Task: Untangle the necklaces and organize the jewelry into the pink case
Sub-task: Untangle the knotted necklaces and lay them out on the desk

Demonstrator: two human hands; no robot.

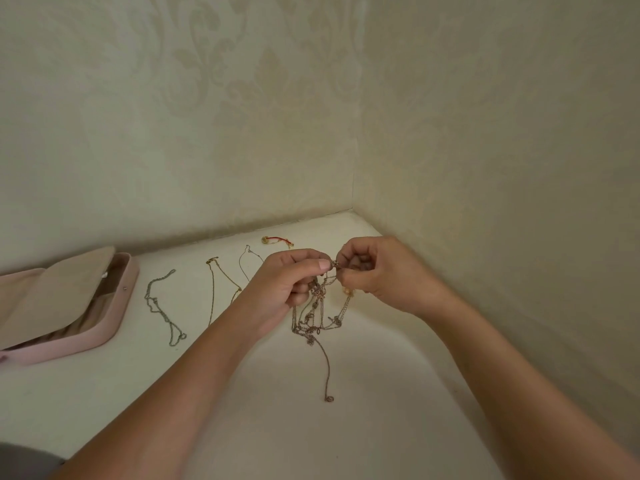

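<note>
A person's left hand (pixel 287 285) and right hand (pixel 374 275), held just above a white table (pixel 311 438), each pinch the top of a tangled clump of necklaces (pixel 317 306). Its chains trail onto the table. To its left lie a silvery chain (pixel 162 306), a gold chain (pixel 212 292) and, farthest left, the open pink case (pixel 110 327).

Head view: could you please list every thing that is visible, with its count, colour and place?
jewelry case: one, pink, open, far left
twisted chain: one, grey, right of the case
gold chain: one, gold, right of the twisted chain
thin chain: one, pale, beside the gold chain
cord bracelet: one, red, behind the chains
tangled necklaces: count unclear, brownish-gold, centre
table: one, white
walls: two, cream, patterned
left hand: one, pinches the tangled necklaces
right hand: one, pinches the tangled necklaces
</note>
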